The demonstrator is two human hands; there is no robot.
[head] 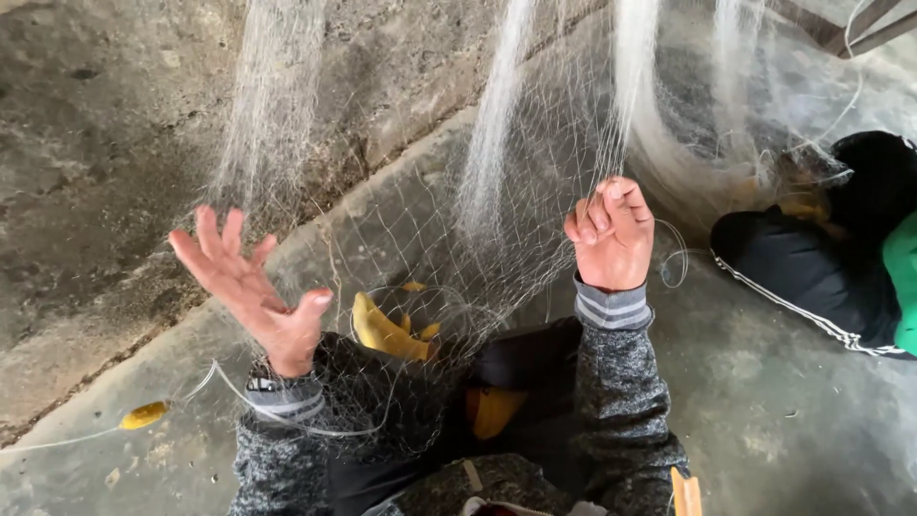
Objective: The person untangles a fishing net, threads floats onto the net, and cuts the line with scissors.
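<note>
Head view: looked down on two bare hands lifted into a fine pale fishing net (497, 191) that hung in gathered strands from the far side and spread over the person's lap.
Left hand (250, 287): wide open, fingers fanned and palm turned up, gripping nothing; the mesh lay against it and over the grey knit sleeve (287, 401).
Right hand (611, 234): curled into a fist, pinching a bunch of netting at the centre right.
Net position: between the hands and the concrete floor (764, 401), draped down onto the lap, where it veiled the dark clothing.
In the way: yellow floats (387, 334) lay tangled in the mesh near the lap; the net blurred what sat under it.
Left near: another yellow float (143, 415) on a thin line (57, 441) rested on the floor.
Far left: rough concrete wall (115, 143).
Right: another person in a black garment with white stripes (812, 272) sat close by, partly behind netting.
</note>
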